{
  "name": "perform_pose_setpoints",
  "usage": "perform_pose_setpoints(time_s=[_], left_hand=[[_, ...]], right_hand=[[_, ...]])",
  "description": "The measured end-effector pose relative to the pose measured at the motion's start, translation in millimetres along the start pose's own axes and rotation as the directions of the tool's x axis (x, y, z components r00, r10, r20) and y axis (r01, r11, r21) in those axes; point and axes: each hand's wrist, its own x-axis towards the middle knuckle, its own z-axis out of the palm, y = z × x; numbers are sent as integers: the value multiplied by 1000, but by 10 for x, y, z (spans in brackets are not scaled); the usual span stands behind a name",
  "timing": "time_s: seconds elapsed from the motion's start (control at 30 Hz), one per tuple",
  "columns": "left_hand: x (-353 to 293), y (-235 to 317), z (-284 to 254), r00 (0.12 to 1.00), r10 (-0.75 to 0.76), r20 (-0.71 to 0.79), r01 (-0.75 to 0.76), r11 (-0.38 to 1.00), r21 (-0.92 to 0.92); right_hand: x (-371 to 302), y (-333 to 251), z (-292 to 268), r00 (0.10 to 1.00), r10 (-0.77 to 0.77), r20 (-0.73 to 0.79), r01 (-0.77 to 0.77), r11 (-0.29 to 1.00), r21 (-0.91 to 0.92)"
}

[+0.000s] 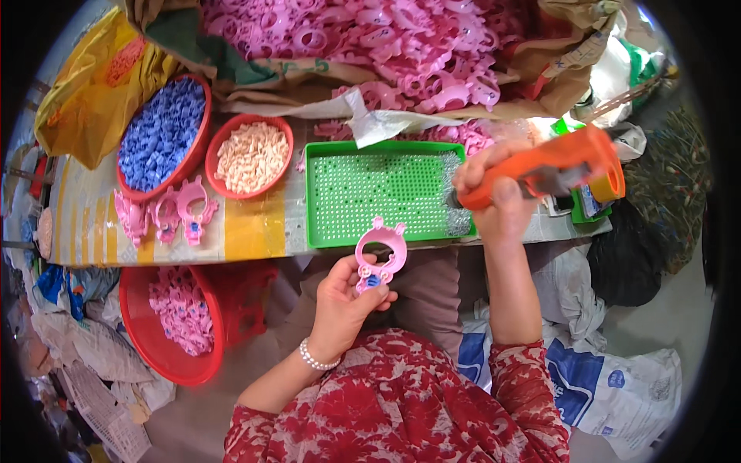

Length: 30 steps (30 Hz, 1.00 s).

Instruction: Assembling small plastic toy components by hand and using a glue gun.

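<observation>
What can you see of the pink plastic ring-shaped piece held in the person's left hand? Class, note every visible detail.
The pink plastic ring-shaped piece is a glossy moulded loop with an open centre, two small ear-like bumps on top and a narrower lower part carrying a small blue insert. It stands roughly upright, tilted slightly, below the front edge of the green perforated plastic tray. The left hand has it in its grip by the lower part, thumb and fingers touching it. Nothing else touches it.
</observation>
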Motion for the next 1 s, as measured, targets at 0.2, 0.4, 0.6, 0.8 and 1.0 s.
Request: perform_pose_setpoints(time_s=[0.2,0.4,0.6,0.8,1.0], left_hand=[[45,-13,22,1000,7,-1,-7,1000,4],[33,-39,15,1000,20,5,-20,999,37],[11,-63,44,1000,13,6,-13,1000,9],[18,-89,40,999,43,12,-43,999,-5],[17,-134,38,997,73,37,-73,997,-3]], right_hand=[[-375,-270,258,967,43,251,-83,985,150],[-656,-214,372,957,122,265,-182,959,217],[-689,-111,376,960,62,274,-136,956,258],[-718,-120,385,953,152,262,-213,951,223],[-755,-70,399,953,164,256,-213,960,179]])
